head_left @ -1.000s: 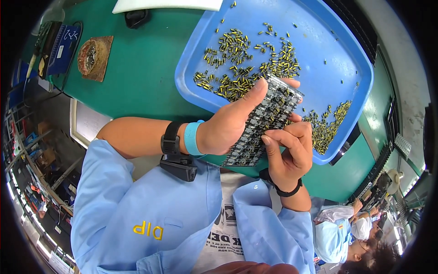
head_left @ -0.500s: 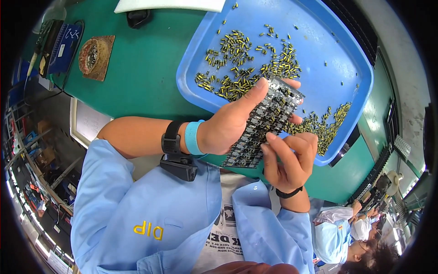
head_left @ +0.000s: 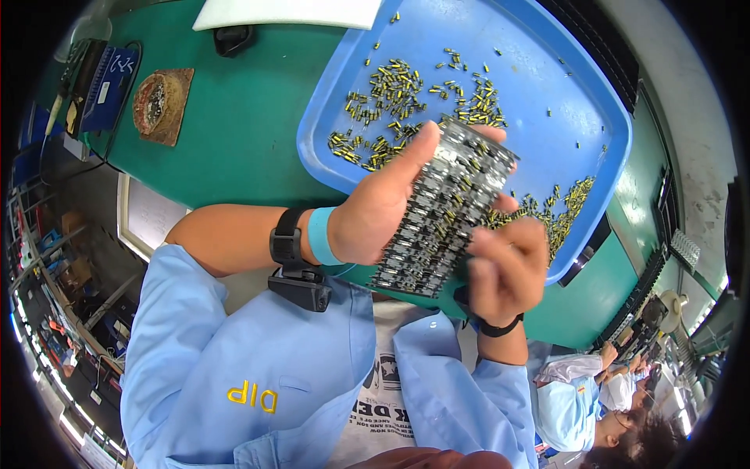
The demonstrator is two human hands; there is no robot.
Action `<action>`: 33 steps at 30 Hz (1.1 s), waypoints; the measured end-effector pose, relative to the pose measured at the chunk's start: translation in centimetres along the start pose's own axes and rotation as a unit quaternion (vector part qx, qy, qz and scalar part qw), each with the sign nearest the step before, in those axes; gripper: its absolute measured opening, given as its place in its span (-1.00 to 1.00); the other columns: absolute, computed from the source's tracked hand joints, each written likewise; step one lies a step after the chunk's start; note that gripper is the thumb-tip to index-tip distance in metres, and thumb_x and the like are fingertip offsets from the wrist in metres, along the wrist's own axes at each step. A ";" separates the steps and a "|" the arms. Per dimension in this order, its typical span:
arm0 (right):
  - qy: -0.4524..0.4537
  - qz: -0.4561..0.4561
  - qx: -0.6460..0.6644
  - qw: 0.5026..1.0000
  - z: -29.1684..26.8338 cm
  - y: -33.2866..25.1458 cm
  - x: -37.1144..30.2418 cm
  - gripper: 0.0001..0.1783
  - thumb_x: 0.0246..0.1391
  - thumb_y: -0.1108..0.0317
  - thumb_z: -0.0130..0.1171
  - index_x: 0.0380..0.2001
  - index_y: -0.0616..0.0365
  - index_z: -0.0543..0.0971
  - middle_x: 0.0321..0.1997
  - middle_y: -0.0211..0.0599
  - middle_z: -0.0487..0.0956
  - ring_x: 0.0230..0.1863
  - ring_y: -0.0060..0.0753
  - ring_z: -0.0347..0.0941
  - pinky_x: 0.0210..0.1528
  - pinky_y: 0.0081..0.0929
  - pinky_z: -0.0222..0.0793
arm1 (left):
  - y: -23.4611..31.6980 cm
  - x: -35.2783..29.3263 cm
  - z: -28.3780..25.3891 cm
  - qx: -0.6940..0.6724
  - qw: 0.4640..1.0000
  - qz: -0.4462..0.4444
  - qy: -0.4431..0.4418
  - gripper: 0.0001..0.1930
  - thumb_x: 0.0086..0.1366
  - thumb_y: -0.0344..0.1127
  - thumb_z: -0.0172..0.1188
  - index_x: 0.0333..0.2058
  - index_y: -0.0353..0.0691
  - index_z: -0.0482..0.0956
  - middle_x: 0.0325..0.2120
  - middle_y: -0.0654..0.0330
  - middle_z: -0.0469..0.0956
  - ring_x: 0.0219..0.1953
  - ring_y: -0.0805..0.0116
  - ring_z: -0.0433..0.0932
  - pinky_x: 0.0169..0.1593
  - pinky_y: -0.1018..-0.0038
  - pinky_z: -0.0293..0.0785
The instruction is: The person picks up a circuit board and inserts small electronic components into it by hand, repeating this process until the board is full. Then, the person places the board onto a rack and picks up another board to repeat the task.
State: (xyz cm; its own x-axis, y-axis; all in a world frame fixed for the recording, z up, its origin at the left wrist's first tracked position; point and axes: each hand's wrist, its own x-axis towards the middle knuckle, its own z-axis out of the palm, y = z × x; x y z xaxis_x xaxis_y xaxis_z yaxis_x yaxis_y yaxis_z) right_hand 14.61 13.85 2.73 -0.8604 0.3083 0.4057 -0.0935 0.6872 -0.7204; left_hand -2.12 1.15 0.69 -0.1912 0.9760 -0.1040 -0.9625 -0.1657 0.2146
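Observation:
My left hand [head_left: 363,219] grips a dark circuit board panel [head_left: 445,215] over the near edge of a blue tray [head_left: 539,70]. Its thumb lies along the left edge, and fingertips show past the right edge. Rows of small parts cover the panel, some of them yellow and black like those in the tray. Close to the panel's right edge is my right hand [head_left: 509,270], its bent fingers smeared by motion, so whether they hold a part cannot be seen. Loose yellow-and-black capacitors [head_left: 394,87] with wire leads lie in heaps in the tray.
On the green table [head_left: 242,117] at the left sit a round tin on a brown square base [head_left: 160,105] and a blue box-shaped device [head_left: 113,86]. A white foam sheet [head_left: 289,12] lies at the far edge. Other people [head_left: 574,402] sit at the lower right.
The panel has shifted slightly left and tilted, showing more of its face. My right hand has moved from over the panel a little to the right and is now blurred.

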 end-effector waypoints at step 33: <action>0.095 0.298 0.323 0.893 -0.7 1.5 0.1 -0.86 0.33 0.60 0.26 -0.08 0.36 0.60 -0.15 -0.16 0.69 -0.13 -0.39 0.66 0.00 -0.46 0.59 | 0.6 0.2 -0.3 -0.034 0.999 -0.009 0.040 -0.25 0.61 0.36 -0.36 0.54 0.02 0.10 0.46 0.02 0.27 0.42 0.00 0.38 0.31 -0.36 0.45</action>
State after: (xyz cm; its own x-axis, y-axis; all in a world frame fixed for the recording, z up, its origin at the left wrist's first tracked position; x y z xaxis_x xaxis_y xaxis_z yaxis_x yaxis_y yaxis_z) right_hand 14.74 15.36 2.02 -0.7595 0.6403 -0.1147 0.0306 -0.1410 -0.9895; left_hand -2.75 1.22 0.46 -0.1858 0.9652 -0.1841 -0.9763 -0.1601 0.1458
